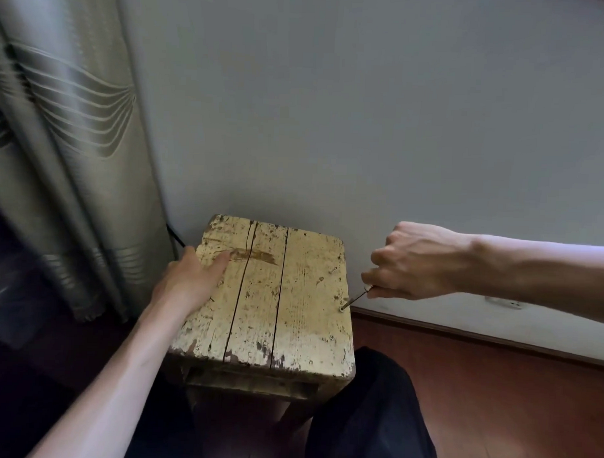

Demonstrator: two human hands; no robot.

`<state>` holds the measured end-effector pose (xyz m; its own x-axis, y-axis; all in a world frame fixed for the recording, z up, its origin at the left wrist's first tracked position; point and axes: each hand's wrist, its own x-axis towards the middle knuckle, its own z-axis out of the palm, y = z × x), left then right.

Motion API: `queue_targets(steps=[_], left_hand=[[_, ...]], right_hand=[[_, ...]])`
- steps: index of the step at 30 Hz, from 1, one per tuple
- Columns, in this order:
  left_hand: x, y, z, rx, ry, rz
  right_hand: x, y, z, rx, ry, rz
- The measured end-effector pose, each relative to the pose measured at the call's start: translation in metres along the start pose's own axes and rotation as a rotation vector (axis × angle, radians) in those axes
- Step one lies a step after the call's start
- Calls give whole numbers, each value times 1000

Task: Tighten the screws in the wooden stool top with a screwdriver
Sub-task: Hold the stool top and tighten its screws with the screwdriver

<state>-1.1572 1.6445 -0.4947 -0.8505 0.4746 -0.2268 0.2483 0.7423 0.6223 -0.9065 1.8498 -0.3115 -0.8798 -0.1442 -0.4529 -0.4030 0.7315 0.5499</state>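
Observation:
A worn wooden stool top (pixel 291 297) of three cracked planks with flaking pale paint stands against the wall. My left hand (pixel 189 279) lies flat on its left edge, fingers spread over the wood. My right hand (pixel 412 263) is closed around a screwdriver (pixel 356 297), whose handle is hidden in the fist. The thin metal shaft slants down and left, and its tip sits on a screw (pixel 341 308) at the right edge of the top. Another screw (pixel 331 337) shows nearer the front right corner.
A grey patterned curtain (pixel 67 152) hangs at the left, a plain wall (pixel 366 111) behind the stool. A dark skirting board (pixel 478 337) and reddish wood floor (pixel 493 406) lie to the right. My dark-trousered knee (pixel 372 419) is just in front of the stool.

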Motion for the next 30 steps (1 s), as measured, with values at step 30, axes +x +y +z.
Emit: queue_targets(steps=[30], left_hand=[[-5, 3, -2, 0, -3, 28]], right_hand=[[3, -4, -17, 49, 52, -37]])
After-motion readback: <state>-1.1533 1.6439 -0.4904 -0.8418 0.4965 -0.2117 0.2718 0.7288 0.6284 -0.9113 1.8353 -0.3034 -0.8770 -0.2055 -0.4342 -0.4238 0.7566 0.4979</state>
